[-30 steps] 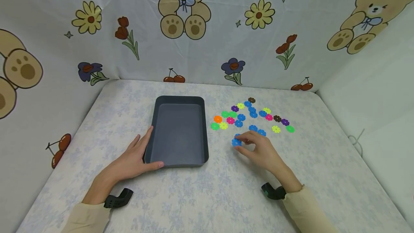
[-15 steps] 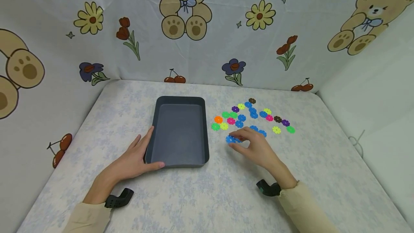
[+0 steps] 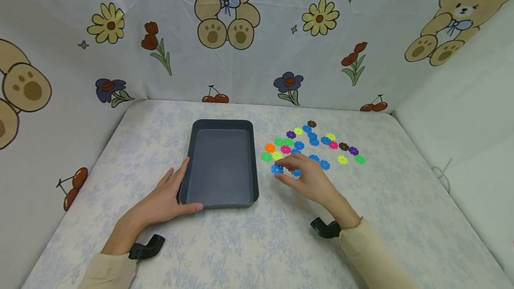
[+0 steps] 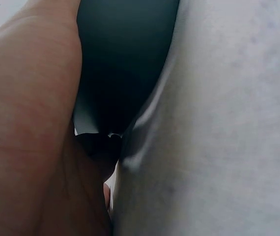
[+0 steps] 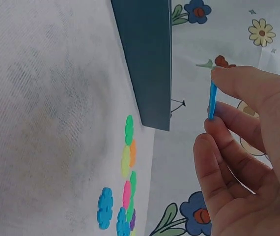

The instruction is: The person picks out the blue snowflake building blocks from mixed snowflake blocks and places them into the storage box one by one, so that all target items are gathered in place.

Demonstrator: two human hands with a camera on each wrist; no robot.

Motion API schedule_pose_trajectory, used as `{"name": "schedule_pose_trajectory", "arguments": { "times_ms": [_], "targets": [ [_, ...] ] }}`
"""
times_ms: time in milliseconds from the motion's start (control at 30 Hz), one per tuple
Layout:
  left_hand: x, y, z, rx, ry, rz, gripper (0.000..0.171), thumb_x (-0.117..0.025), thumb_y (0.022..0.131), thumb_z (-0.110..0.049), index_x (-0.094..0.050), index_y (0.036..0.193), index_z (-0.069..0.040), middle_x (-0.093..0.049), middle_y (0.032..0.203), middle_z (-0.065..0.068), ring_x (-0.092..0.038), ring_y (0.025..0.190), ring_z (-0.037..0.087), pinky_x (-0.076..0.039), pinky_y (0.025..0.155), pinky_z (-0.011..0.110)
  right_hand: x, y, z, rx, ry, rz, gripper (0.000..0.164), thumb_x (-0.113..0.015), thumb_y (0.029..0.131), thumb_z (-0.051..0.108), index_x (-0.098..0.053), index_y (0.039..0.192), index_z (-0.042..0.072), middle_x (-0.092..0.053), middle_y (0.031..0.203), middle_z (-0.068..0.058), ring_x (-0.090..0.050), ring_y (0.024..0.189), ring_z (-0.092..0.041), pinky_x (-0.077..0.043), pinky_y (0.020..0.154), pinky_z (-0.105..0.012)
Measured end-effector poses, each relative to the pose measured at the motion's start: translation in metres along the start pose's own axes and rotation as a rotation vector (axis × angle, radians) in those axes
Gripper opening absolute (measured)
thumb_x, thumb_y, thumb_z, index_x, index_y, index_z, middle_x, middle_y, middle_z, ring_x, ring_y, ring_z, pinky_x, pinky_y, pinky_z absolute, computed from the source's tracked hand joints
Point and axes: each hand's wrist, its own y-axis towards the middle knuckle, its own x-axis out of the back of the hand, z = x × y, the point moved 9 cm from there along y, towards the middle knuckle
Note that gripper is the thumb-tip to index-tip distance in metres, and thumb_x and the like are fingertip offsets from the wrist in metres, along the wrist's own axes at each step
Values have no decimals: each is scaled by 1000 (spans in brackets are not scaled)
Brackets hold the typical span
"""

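My right hand pinches a blue notched plastic disc by its edge, between thumb and fingertips. The right wrist view shows this disc edge-on, raised above the table. A dark grey rectangular tray lies to the left, its floor bare. Against its near left corner rests my left hand, fingers straight along the left side and thumb at the front rim. Another blue disc on the table is partly hidden behind my right hand.
Several loose notched discs lie right of the tray, among them an orange disc, a green disc and a brown disc. A patterned cloth hangs behind the table. A thin white cord shows at the right.
My right hand has moved left toward the tray, carrying the blue disc away from the other blue disc near it. My left hand and the tray have stayed put.
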Motion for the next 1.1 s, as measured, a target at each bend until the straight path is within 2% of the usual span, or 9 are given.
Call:
{"name": "schedule_pose_trajectory", "arguments": {
  "times_ms": [200,433,633,867,1100],
  "targets": [
    [0,-1,1,9,-5,7,134,-80,79,-68,16,165,-29,-4,173,17,2,153,59,-19,111,82,-3,5,10,40,38,-12,33,-86,86,18,-77,117,11,-72,109,-5,-69,93,-29,-61,82,-49],
    [0,-1,1,-1,-9,5,135,-81,78,-67,15,165,-28,-4,173,16,3,153,59,-17,112,82,-9,12,22,64,46,-8,34,-87,86,19,-78,118,13,-72,106,0,-66,93,-23,-61,81,-44],
    [0,0,0,-4,-4,6,136,-81,78,-67,16,165,-28,-4,173,17,2,153,59,-18,111,82,-16,17,31,82,85,13,33,-86,87,19,-78,119,11,-72,109,-3,-68,94,-27,-61,84,-48],
    [-1,0,0,-8,-6,0,136,-82,78,-66,15,165,-28,-5,173,18,1,153,59,-18,111,82,-25,24,41,95,97,32,34,-85,88,21,-77,120,11,-73,111,-3,-67,95,-24,-61,84,-41],
    [0,0,-2,-24,-32,-1,136,-83,78,-64,14,166,-26,-5,173,17,3,154,57,-14,115,78,-36,29,51,132,154,47,31,-85,88,19,-77,117,10,-70,107,-2,-66,94,-26,-61,84,-42]
  ]
}}
